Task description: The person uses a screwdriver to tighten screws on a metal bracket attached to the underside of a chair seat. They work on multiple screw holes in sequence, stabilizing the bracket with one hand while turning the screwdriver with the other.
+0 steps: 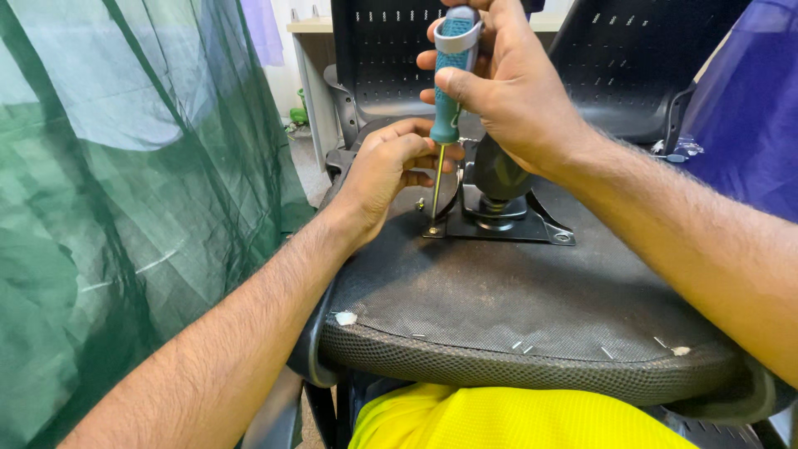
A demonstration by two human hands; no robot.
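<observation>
From my feed: right hand (507, 83) is wrapped tight round the teal-and-grey plastic handle of a screwdriver (449, 79), top centre of frame. Shaft runs straight down, tip seated on a small brass-coloured screw (433, 230) at the left corner of the black metal mounting plate (515, 226). Vertical hold reads as keeping the tip square in the screw head.

Left hand (391, 170), centre frame, is curled closed just beside the shaft, fingertips about the shaft (steadying it, I'd judge; exact contact hidden).

Plate sits bolted on the upturned underside of a black mesh-fabric chair seat (515, 308), staples along its near edge, resting across the lap for a stable base. Yellow garment (507, 420) bottom centre.

Room: green netting sheet (141, 191) fills the left, black perforated plastic chair back (391, 50) upper centre, purple sheet (748, 116) upper right.
</observation>
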